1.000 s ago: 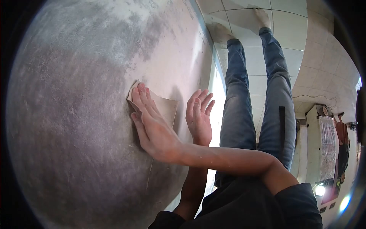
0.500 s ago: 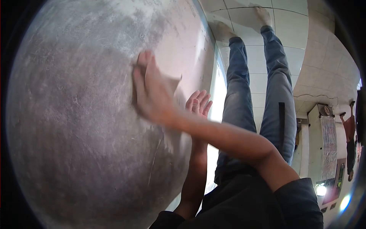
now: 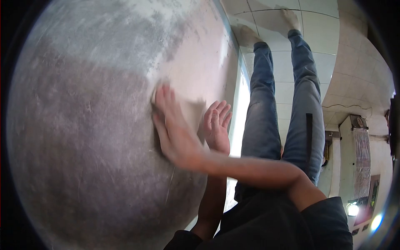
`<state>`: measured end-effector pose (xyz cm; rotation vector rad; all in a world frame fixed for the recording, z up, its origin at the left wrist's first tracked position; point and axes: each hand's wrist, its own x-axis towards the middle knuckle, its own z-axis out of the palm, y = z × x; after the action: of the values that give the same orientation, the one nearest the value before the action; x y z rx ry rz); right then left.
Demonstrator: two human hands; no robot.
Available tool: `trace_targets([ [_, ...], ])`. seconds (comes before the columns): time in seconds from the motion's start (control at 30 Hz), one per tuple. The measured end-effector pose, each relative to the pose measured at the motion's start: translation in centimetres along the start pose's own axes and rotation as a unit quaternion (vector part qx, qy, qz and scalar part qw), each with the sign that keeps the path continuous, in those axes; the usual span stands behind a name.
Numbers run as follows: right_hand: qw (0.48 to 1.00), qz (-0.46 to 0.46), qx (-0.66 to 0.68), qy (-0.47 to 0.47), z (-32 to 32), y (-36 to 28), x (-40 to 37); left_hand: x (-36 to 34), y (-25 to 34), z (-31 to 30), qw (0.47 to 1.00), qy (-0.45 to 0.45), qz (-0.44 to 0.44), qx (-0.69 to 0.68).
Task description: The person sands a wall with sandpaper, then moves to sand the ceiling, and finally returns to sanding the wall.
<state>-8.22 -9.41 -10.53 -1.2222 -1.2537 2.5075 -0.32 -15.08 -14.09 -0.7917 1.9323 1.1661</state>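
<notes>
My right hand [image 3: 177,133] reaches across my body and lies against the grey, patchy wall [image 3: 91,125], slightly smeared by motion. Under its palm and fingers is a sheet of sandpaper [image 3: 195,110], tan, with one corner sticking out beside the hand; the rest is hidden beneath it. Behind the right forearm, my left hand [image 3: 217,129] is raised near the wall with its fingers apart and nothing in them.
My legs in blue jeans [image 3: 262,108] and bare feet stand on a light tiled floor [image 3: 275,66]. A blue-edged strip [image 3: 245,71] runs along the wall's side. At the right are a plastic-covered cabinet [image 3: 360,158] and a bright lamp [image 3: 352,209].
My right hand has slid down the picture along the wall, with the sandpaper moving under it. My left hand stays almost in place, fingers still apart.
</notes>
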Motion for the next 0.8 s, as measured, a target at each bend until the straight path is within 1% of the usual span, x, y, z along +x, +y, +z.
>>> trace_targets([
  [0.1,0.999,-0.026,-0.004,-0.032,-1.0,1.1,-0.5,-0.1,-0.3,-0.1,1.000,-0.011,-0.013,0.005],
  [0.13,0.998,-0.050,-0.031,0.001,-1.1,2.4,1.1,-0.2,-0.7,-0.4,1.000,-0.017,-0.010,-0.002],
  [0.2,0.999,0.049,0.011,0.006,-2.3,4.4,7.1,-0.1,-1.8,-1.6,0.999,-0.035,0.026,-0.001],
  [0.27,0.997,0.071,0.001,0.017,-1.8,4.4,7.6,0.1,-2.2,-2.3,0.995,-0.067,0.064,0.022],
  [0.33,0.997,0.011,-0.066,0.036,-0.5,2.4,3.4,0.0,-0.8,-1.2,0.999,-0.020,0.006,0.024],
  [0.37,0.999,-0.001,-0.046,0.011,-0.7,2.0,2.1,0.1,-0.5,-0.6,0.999,0.001,-0.026,0.024],
  [0.43,0.999,-0.015,-0.001,-0.039,-1.2,1.6,-0.3,0.1,-0.9,-0.7,0.999,-0.013,-0.022,0.032],
  [0.47,0.999,-0.034,-0.017,-0.021,-1.4,2.6,0.7,0.6,-1.9,-1.3,0.999,-0.024,-0.019,0.029],
  [0.5,1.000,-0.004,-0.012,-0.008,-1.9,3.4,3.0,0.4,-2.4,-2.0,0.999,-0.033,-0.019,0.027],
  [0.53,1.000,0.024,-0.007,0.004,-2.5,4.0,6.0,-0.4,-1.2,-1.3,0.996,-0.060,-0.005,0.062],
  [0.57,0.999,0.045,-0.002,0.015,-2.5,4.2,7.8,0.1,-3.7,-3.6,0.986,-0.130,0.079,0.066],
  [0.67,0.997,-0.011,-0.070,0.042,0.2,2.7,5.5,0.0,-1.3,-1.5,0.999,-0.035,0.006,0.039],
  [0.7,0.999,-0.003,-0.049,0.002,0.1,1.5,3.6,0.2,-0.8,-0.9,0.999,-0.006,-0.013,0.040],
  [0.77,0.997,0.022,-0.006,-0.078,-0.8,-1.3,-0.1,0.2,-0.6,-0.5,1.000,-0.007,-0.007,0.029],
  [0.8,0.997,0.026,-0.013,-0.069,-0.8,-1.2,0.5,0.1,-0.5,-0.6,0.999,-0.009,-0.006,0.031],
])
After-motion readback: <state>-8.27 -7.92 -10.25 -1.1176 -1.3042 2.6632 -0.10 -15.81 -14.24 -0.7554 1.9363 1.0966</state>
